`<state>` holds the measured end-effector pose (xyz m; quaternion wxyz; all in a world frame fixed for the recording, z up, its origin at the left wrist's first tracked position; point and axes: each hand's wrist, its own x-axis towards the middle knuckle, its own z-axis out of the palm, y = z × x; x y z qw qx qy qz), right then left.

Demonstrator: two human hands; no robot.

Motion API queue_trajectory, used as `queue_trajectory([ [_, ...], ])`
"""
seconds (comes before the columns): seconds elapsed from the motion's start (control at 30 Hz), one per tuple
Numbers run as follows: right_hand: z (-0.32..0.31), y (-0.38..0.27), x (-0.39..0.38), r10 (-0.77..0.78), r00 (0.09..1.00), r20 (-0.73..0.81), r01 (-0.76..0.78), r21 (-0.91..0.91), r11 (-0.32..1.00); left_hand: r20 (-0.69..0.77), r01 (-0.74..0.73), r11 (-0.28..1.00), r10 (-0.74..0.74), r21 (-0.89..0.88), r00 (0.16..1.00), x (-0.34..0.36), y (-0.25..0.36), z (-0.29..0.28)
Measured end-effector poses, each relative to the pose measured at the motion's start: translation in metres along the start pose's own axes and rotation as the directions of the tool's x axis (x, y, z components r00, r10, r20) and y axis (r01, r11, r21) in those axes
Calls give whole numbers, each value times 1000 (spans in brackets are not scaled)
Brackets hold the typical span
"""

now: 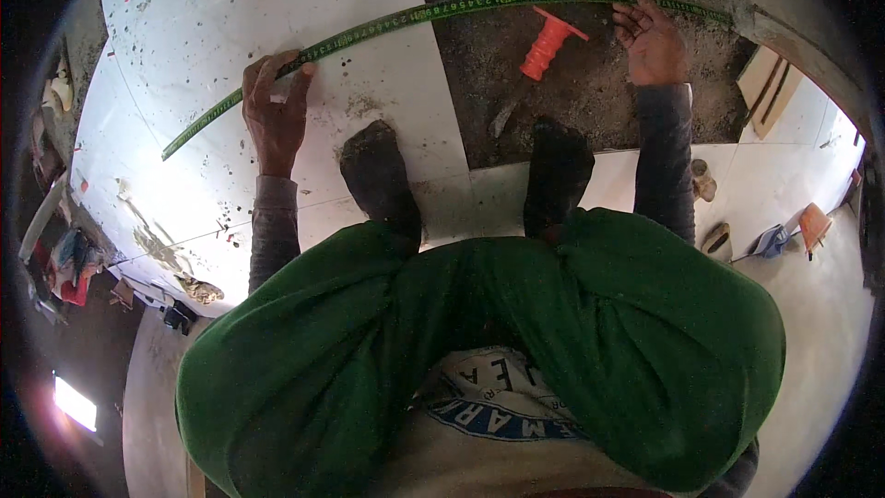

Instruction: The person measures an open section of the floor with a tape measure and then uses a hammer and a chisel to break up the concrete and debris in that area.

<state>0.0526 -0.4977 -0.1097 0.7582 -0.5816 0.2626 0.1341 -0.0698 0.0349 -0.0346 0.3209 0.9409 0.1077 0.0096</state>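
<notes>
A green measuring tape blade [498, 0] with dark markings stretches in an arc over white tiles and bare soil. My left hand [277, 120] pinches it between thumb and fingers above the tiles, and its free end runs on past that hand to the lower left. Above the soil, my right hand [656, 48] has its fingers closed on the tape, which continues beyond it to the right. A chisel with a ribbed orange-red guarded grip [546, 48] lies on the soil between my hands, just below the tape. Its blade points toward my feet.
White floor tiles [369, 28] with scattered crumbs border the dark soil patch [489, 55]. My dark-socked feet stand at their near edge. On the right lie a beige board [770, 92], a blue object [771, 241] and an orange-brown flat piece [814, 227]. Assorted clutter [74, 263] sits far left.
</notes>
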Motion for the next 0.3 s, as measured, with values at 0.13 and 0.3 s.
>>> queue_trajectory([
  [0.13, -4, 2, 1, 12, 1000, 3, -12, 48, 999, -3, -16, 999, 16, 40, 1000, 2, 1, 0],
  [0.3, 4, 4, 0, 48, 998, -52, -51, -59, 997, 15, 7, 997, -9, 74, 1000, -1, -1, -4],
])
